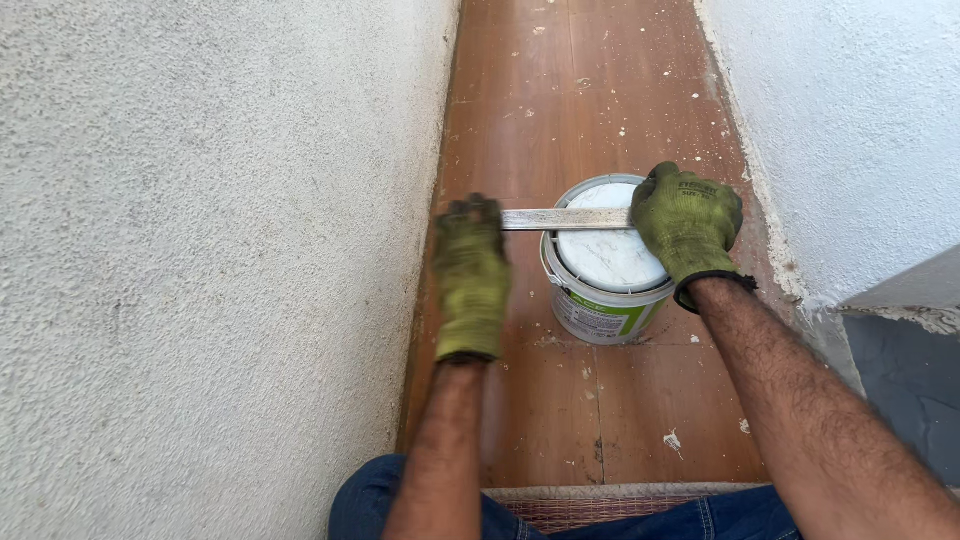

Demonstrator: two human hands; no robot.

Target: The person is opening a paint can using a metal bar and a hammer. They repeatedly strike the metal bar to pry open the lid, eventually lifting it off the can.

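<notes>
a floor (620,420) of reddish-brown tiles runs between two rough white walls. a paint bucket (604,290) with a green-and-white label stands directly on it. white paint flecks dot the tiles around the bucket, with larger chips (673,440) on the near side of it.

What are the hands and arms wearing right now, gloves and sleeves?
Both hands wear knitted gloves in a mottled olive-green. The right hand has a glove with a dark band at the cuff and small dark print on its back. The left hand has the same kind of glove, blurred here, with a green cuff. Both forearms are bare, with no sleeves, watch or straps in sight.
</notes>
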